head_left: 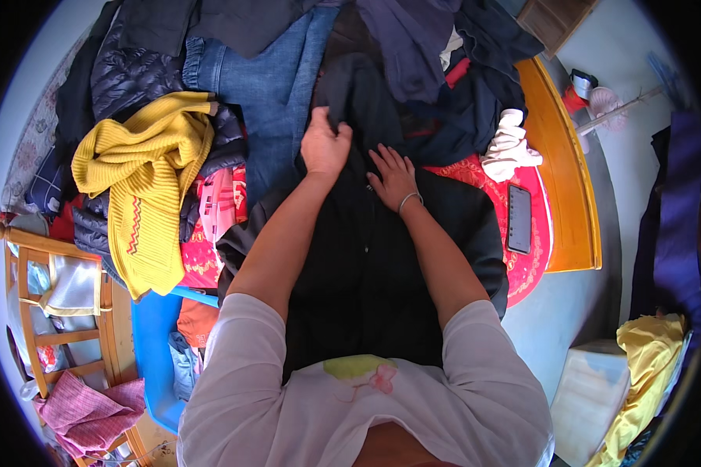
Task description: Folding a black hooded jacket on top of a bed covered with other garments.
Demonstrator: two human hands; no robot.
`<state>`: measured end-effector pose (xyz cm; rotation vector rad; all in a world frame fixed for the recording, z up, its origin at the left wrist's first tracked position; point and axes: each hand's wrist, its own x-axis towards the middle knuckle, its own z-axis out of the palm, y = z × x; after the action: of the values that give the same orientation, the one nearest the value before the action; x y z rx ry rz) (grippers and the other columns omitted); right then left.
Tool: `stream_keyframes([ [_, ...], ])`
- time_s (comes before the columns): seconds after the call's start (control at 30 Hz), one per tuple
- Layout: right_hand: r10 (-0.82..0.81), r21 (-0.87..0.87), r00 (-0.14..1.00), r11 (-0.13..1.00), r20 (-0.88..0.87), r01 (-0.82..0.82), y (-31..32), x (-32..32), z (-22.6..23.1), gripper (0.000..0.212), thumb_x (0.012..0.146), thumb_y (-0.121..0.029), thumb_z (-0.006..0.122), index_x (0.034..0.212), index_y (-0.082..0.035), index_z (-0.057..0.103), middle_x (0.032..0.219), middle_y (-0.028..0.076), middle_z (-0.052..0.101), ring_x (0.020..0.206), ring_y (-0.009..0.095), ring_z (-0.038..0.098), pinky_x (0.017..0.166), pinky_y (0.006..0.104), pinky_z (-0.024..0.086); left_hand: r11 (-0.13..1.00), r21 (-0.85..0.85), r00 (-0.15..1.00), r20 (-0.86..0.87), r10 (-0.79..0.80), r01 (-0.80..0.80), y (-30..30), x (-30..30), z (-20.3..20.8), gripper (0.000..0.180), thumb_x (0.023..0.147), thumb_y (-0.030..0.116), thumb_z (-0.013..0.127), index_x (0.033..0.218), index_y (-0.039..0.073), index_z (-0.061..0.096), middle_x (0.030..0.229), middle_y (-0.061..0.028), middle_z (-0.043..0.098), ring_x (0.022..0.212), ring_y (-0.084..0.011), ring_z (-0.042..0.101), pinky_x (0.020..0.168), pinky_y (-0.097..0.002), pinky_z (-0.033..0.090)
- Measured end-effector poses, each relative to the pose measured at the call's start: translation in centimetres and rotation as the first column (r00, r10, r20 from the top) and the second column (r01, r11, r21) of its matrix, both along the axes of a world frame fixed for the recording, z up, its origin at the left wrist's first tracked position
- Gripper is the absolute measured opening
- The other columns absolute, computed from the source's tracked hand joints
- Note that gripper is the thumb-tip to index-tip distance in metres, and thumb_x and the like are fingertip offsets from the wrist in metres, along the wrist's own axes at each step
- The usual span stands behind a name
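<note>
A black jacket (350, 257) lies spread out in front of me, its sleeves out to both sides and its lower part close to my body. My left hand (325, 152) is closed on the jacket's dark cloth near the collar, with fingers curled around the fold. Flat on the upper right front of the jacket rests my right hand (394, 177), fingers spread, a bracelet at the wrist. Just left of the jacket are blue jeans (269, 101). Several dark garments (405, 47) are heaped beyond my hands.
A yellow ribbed sweater (148, 179) lies at left beside a dark puffer jacket (136, 62). At right, a phone (519, 218) and a white crumpled cloth (510, 148) sit on red fabric (533, 272) by a wooden board (561, 171). A blue tub (152, 350) and wooden chair (62, 338) stand lower left.
</note>
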<state>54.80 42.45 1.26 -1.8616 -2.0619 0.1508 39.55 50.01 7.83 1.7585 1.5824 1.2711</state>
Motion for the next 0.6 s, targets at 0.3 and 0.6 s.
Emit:
stream_keyframes([
  [0.3,0.002,-0.007,0.997,1.0,0.077,-0.002,-0.1,-0.2,0.0,0.053,0.085,-0.034,0.05,0.134,-0.016,0.04,0.144,0.008,0.031,0.133,0.027,0.025,0.107,0.051,0.017,0.953,0.051,0.878,-0.405,-0.254,0.299,-2.6,3.2,-3.5,0.074,0.079,0.039,0.06,0.14,0.017,0.025,0.139,-0.017,0.031,0.125,-0.0364,0.033,0.097,-0.0466,0.033],
  [0.6,0.127,0.045,0.991,0.991,-0.034,-0.125,-0.1,0.8,0.3,0.041,0.082,-0.031,0.056,0.12,-0.014,0.056,0.135,0.004,0.044,0.13,0.025,0.033,0.106,0.0523,0.016,0.971,-0.159,0.826,-0.511,-0.236,0.178,-1.0,3.0,-6.9,0.066,0.086,0.043,0.048,0.142,0.018,0.023,0.146,-0.0141,0.023,0.133,-0.0348,0.023,0.104,-0.0459,0.023],
])
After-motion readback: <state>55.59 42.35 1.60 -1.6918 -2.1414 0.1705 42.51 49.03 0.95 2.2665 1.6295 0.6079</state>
